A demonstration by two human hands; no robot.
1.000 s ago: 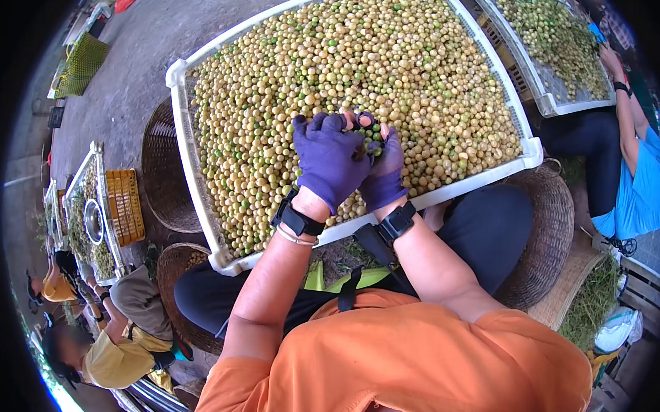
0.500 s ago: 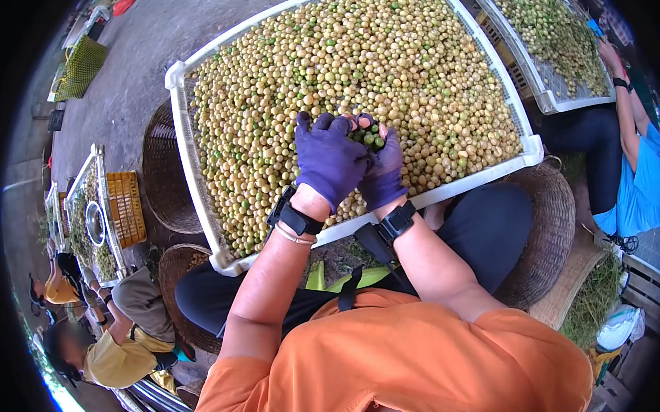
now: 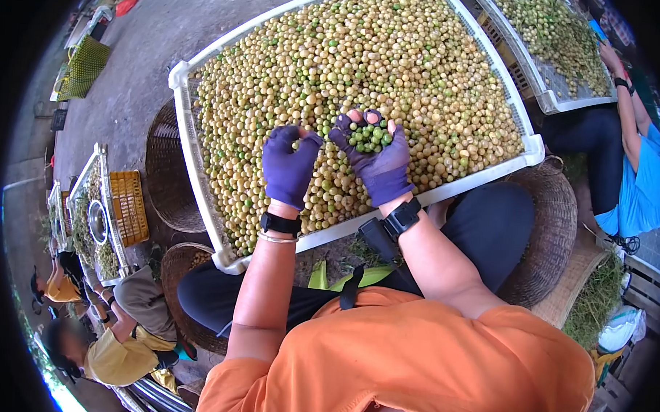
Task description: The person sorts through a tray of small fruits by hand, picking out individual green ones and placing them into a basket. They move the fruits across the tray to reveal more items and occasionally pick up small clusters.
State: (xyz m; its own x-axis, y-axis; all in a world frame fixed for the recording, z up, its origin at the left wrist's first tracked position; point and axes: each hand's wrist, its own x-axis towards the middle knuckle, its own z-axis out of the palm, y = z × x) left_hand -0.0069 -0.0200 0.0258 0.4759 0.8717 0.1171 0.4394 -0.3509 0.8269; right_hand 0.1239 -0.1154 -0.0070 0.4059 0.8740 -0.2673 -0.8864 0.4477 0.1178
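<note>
A large white-rimmed tray (image 3: pixel 192 161) full of small round fruits (image 3: pixel 393 56), mostly yellowish tan with scattered green ones, lies before me. My right hand (image 3: pixel 381 164), in a purple glove with bare fingertips, is cupped palm up over the near part of the tray. In its palm rests a heap of green fruits (image 3: pixel 370 138). To its left, apart from it, my left hand (image 3: pixel 291 165) hovers over the fruits in a matching glove. Its fingers are curled in and the thumb lies against them; whatever they may hold is hidden.
Woven baskets (image 3: pixel 543 235) stand beside my knees. At the upper right a person in blue (image 3: pixel 640 169) works at another fruit tray (image 3: pixel 559 105). People sit at the lower left near a yellow crate (image 3: pixel 128 206) and more trays (image 3: pixel 100 227).
My hands have drawn apart: the left moved left and slightly down, its fingers curling. My right hand turned its palm up, showing more of the green fruits.
</note>
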